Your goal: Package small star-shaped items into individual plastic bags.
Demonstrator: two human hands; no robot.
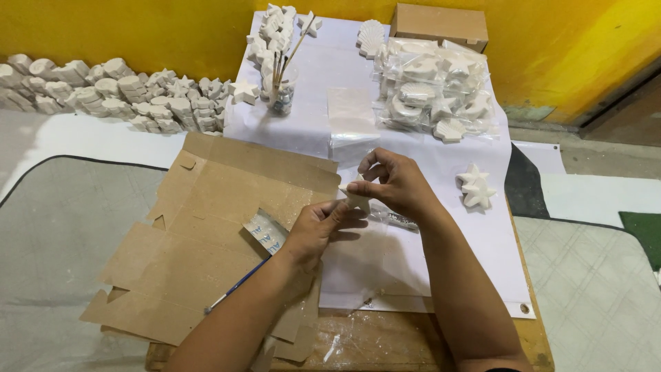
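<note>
At the centre of the view, the person's 2 hands meet over a white sheet (413,255) spread on the wooden bench (385,344). The left hand (318,231) and the right hand (394,182) are both closed on 1 small white plaster star (356,198), the left pinching it from 7 o'clock, the right curling over it from 1 o'clock. The star is held just above the sheet, right at the edge of the flattened cardboard (206,234) that lies at 9 o'clock of the hands.

On that cardboard, just beside the left wrist, lies 1 blue-handled brush (237,284), its tip pointing to 7 o'clock, and 1 small printed packet (265,233) touches the left hand. Under the right wrist a clear bag (392,219) shows only in part.

At 3 o'clock of the right hand, 2 white stars (476,186) lie touching each other on the sheet. At 12 o'clock stands 1 glass jar of brushes (282,86); the brushes in it cannot be counted. 1 folded clear plastic sheet (352,120) lies between jar and hands. At 1 o'clock sits a pile of bagged white figures (437,89), too many to count, with 1 brown box (441,24) behind. At 10 o'clock, a long heap of bare white figures (117,93) runs along the yellow wall (138,27)
</note>
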